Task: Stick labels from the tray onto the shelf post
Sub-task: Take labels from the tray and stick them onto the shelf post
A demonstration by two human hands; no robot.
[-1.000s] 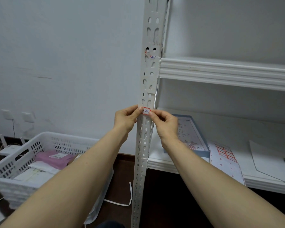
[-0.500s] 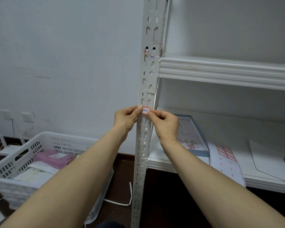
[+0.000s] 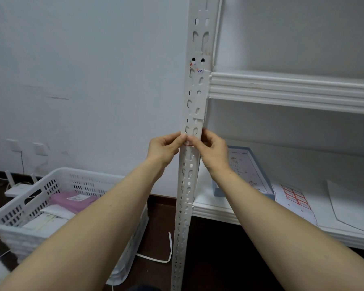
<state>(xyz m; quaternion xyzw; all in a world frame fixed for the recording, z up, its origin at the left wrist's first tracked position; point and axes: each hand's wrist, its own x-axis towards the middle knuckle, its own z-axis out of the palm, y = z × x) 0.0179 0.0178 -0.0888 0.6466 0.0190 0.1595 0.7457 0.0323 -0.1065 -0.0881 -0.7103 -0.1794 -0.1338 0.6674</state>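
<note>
Now the left hand (image 3: 163, 149) and right hand (image 3: 212, 150) had slid their fingers (image 3: 182, 139) over the label (image 3: 188, 144), clamping it to the post (image 3: 194, 114), likely stuck.

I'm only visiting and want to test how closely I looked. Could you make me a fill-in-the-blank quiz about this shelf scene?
1. The left hand and right hand hold the label against the shelf post, ____ the upper shelf.
2. The white basket stands on the floor to the post's ____.
3. The sheet of spare labels lies on the ____ shelf.
4. The soft bundle in the basket is ____.

Missing words: below; left; lower; pink.
</note>
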